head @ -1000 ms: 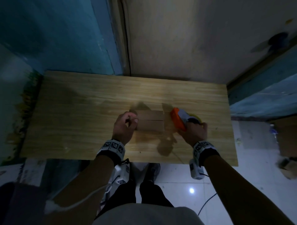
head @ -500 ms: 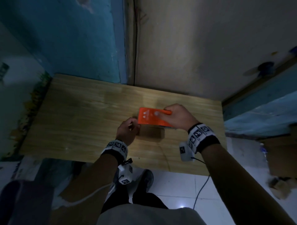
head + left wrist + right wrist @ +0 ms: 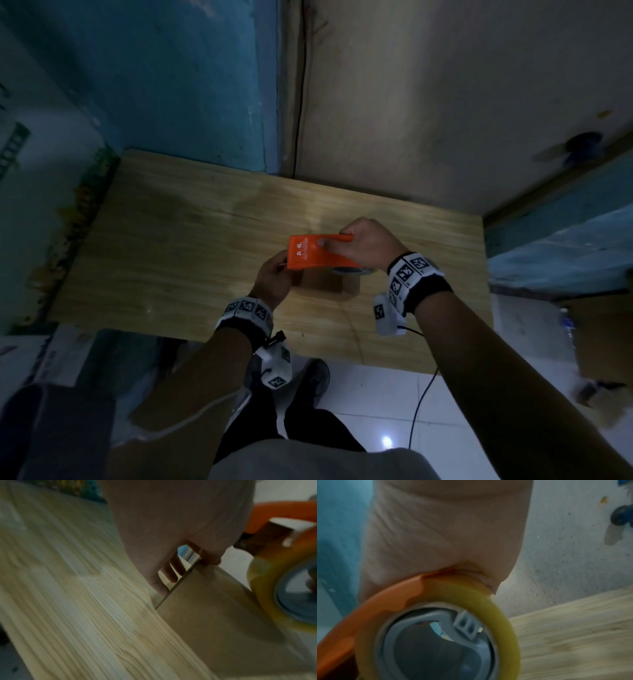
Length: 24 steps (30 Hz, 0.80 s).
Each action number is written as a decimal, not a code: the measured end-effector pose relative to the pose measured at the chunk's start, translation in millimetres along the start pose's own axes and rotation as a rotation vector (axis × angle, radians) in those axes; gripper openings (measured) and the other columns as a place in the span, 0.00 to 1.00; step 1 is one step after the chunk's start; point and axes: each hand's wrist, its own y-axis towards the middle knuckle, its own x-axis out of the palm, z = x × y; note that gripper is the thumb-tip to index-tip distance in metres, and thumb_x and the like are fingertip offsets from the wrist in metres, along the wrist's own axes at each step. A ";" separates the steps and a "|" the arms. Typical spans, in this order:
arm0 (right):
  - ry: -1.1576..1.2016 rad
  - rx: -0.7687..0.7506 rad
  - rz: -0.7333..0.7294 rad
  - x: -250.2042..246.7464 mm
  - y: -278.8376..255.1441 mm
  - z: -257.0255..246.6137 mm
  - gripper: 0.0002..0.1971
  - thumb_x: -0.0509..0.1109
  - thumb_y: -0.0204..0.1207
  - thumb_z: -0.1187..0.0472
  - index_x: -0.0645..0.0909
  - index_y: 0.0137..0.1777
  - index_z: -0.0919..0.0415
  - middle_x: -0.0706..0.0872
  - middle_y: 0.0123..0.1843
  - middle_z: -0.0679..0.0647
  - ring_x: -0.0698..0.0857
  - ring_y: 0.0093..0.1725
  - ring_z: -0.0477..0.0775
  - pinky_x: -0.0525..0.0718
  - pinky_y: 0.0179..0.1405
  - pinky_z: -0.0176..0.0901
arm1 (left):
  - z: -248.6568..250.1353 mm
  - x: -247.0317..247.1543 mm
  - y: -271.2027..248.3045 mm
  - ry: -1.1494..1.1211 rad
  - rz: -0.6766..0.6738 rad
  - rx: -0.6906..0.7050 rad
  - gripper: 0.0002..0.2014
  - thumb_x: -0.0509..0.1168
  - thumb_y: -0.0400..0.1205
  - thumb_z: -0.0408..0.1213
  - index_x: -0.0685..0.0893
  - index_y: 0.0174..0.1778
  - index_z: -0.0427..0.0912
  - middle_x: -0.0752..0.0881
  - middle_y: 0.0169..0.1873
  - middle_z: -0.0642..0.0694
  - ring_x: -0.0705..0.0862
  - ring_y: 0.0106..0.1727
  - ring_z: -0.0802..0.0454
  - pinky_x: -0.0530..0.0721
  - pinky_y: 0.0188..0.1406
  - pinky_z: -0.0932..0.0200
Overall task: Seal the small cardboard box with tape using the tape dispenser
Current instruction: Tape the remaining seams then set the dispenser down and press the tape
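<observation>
A small brown cardboard box [image 3: 325, 282] sits on the wooden table [image 3: 178, 240], mostly covered from above by an orange tape dispenser [image 3: 315, 253]. My right hand [image 3: 368, 244] grips the dispenser over the box top. Its yellowish tape roll [image 3: 488, 601] on a grey hub fills the right wrist view. My left hand [image 3: 274, 279] holds the box's left end; the fingers curl round the edge of the box [image 3: 214, 622] in the left wrist view, with the dispenser [image 3: 278, 511] just beyond. The box top is hidden.
The table stands against a blue and beige wall [image 3: 445, 102]. White floor tiles [image 3: 376, 404] lie below its near edge, with my feet and a trailing cable. More cardboard [image 3: 603, 342] sits on the floor at the right.
My right hand swung the dispenser from the box's right end up over its top, then edged it leftward toward my left hand. The left hand stayed on the box's left end.
</observation>
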 end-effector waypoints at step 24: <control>0.200 0.026 -0.004 -0.6 -1.7 12.2 0.31 0.70 0.74 0.31 0.85 0.31 0.61 0.83 0.21 0.52 0.82 0.19 0.48 0.79 0.23 0.39 | 28.8 -0.7 10.1 -0.067 0.016 -0.172 0.14 0.58 0.84 0.21 0.81 0.35 0.36 0.80 0.20 0.43 0.75 0.12 0.56 0.67 0.10 0.69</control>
